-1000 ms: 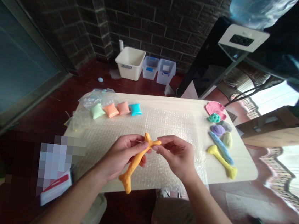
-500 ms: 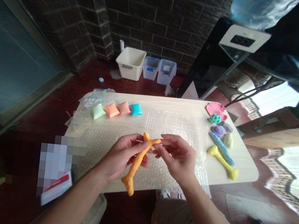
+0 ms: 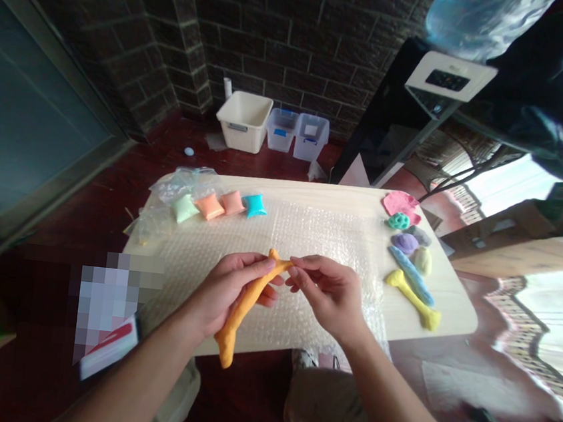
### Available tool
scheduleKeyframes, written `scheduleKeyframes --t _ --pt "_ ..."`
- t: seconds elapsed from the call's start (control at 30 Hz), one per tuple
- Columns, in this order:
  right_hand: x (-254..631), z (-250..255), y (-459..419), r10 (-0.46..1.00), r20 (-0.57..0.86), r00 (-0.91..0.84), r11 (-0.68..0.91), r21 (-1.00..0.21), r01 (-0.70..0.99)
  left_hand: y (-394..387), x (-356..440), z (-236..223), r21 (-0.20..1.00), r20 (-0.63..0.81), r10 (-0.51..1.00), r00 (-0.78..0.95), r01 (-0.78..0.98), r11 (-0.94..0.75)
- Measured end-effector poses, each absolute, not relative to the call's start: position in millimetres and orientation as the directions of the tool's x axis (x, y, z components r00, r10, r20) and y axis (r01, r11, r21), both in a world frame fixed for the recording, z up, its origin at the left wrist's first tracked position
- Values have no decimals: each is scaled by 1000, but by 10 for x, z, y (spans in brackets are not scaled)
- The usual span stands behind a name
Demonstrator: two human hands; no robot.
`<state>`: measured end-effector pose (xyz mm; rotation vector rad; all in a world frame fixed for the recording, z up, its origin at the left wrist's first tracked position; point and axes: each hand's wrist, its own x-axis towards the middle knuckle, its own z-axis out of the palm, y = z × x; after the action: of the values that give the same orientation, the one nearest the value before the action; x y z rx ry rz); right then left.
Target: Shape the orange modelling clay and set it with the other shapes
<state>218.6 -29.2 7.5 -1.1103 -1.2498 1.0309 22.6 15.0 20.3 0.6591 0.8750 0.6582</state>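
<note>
An orange modelling clay piece (image 3: 248,298), long and forked at its upper end, is held above the bubble wrap (image 3: 328,243). My left hand (image 3: 227,289) closes around its middle, thumb on top near the fork. With thumb and forefinger, my right hand (image 3: 327,291) pinches the tip of the right prong. The lower end of the clay, knobbed and bent, hangs free past the table's front edge. Part of its middle is hidden by my left fingers.
Sealed clay packets, among them a blue one (image 3: 254,205), lie at the table's back left beside a clear plastic bag (image 3: 188,184). Along the right edge lie shaped clay pieces: a yellow bone (image 3: 413,300), a blue stick (image 3: 411,275), a pink piece (image 3: 401,203). Bins (image 3: 244,123) stand on the floor beyond.
The orange clay's lower end has swung left and the piece tilts more. Its right prong, pinched by my right hand, looks thinner and more drawn out. The view has shifted slightly.
</note>
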Motion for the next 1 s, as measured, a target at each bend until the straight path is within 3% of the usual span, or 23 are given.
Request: scheduleKeyframes --t 0.2,0.63,0.83,1.0 --pt "2189 272 -341 982 164 95 168 -985 -34 54 316 394 725 -461 754 469 -291 624" --pt "2144 705 -550 984 153 89 163 -978 -129 -265 371 784 778 -303 837 455 -389 493" --pt "2154 751 -578 989 146 33 149 -978 -145 -299 315 825 853 -279 846 454 -287 435" --pt "2202 738 -615 995 100 -21 95 -983 -157 -324 274 811 834 -307 803 510 -263 485"
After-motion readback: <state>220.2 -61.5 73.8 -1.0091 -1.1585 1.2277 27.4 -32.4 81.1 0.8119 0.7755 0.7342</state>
